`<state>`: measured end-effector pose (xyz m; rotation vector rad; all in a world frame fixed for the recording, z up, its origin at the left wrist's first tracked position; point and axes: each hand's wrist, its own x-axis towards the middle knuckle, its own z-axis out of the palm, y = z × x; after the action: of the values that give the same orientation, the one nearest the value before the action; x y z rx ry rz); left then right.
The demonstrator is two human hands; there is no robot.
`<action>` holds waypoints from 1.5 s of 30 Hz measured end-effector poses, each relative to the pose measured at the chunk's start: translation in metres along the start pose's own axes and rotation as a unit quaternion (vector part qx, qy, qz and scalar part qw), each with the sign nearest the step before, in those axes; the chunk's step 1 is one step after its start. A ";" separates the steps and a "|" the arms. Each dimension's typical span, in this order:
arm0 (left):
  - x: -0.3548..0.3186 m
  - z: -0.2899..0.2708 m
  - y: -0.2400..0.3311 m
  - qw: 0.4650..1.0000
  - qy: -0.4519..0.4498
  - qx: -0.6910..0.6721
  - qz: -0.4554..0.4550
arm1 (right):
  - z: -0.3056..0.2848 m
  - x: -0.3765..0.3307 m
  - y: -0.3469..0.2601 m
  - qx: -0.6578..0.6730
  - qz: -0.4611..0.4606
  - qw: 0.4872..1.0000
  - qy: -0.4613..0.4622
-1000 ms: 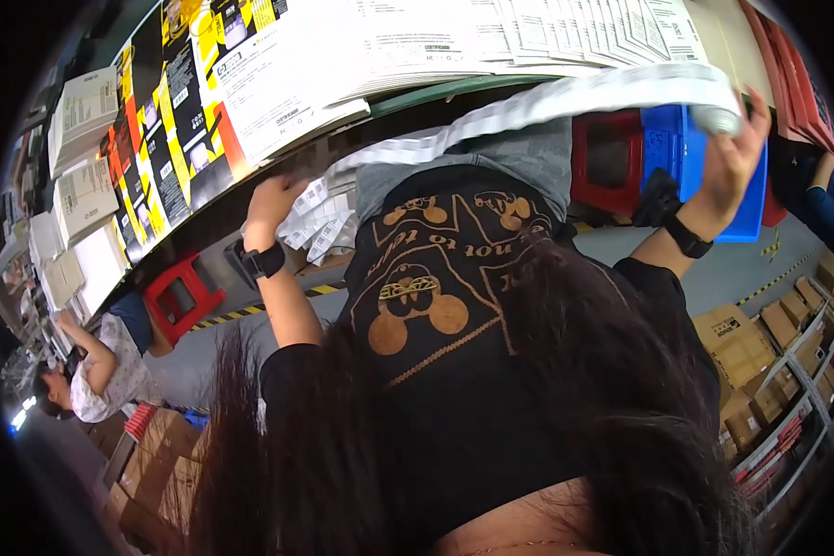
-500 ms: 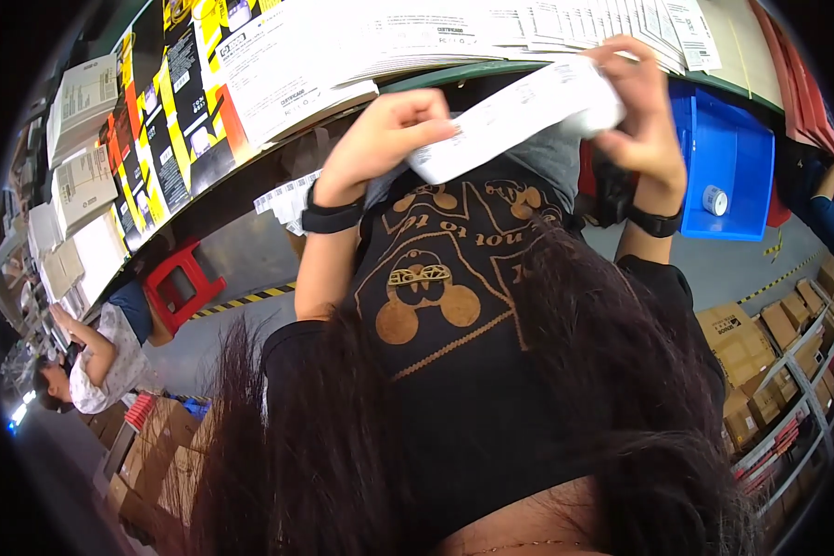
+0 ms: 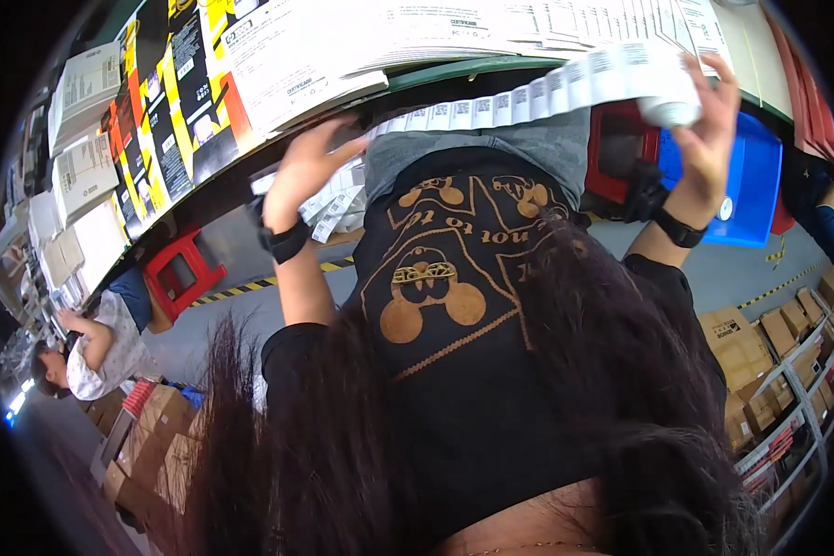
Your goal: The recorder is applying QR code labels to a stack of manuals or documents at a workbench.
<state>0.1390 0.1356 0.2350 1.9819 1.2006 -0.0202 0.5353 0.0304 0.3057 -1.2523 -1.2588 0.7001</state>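
While gripping the white label roll (image 3: 669, 104) near the top right, right hand (image 3: 709, 139) raised above the desk (image 3: 454, 79), fingers curled round the roll's end, black wristband (image 3: 679, 229) on the wrist. Strip of labels (image 3: 519, 97) unwound leftward from the roll, stretched in a shallow arc along the desk's green edge toward the left hand (image 3: 304, 171). Left hand lifted at the strip's far end, fingers loosely bent and slightly spread; whether pinching the strip or only touching it, cannot tell. Second black wristband (image 3: 284, 243) on that wrist. Just beside the left hand, loose bunch of white label strips (image 3: 338, 204) hanging below the desk edge. On the desk, printed white sheets (image 3: 454, 28) and flat black-and-yellow cartons (image 3: 171, 102). Behind the right hand, blue bin (image 3: 755, 185) and red stool (image 3: 612, 157); another red stool (image 3: 183, 273) lower left. Farther left, another person (image 3: 93, 347) bent over among brown boxes (image 3: 148, 435); more brown boxes (image 3: 760, 343) at right.
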 end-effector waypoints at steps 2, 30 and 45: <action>0.008 0.009 0.046 0.983 0.017 -0.116 0.141 | 0.035 0.000 0.001 0.026 0.006 0.990 -0.137; 0.021 0.019 0.079 0.952 0.025 -0.162 0.259 | 0.066 0.006 -0.002 0.047 0.041 0.971 -0.230; -0.007 0.008 -0.055 0.964 -0.099 0.204 -0.142 | -0.011 0.014 0.005 -0.001 -0.018 1.000 0.000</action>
<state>0.0967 0.1381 0.1982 2.0691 1.4204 -0.6435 0.5505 0.0412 0.3069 -1.2281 -1.2802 0.6732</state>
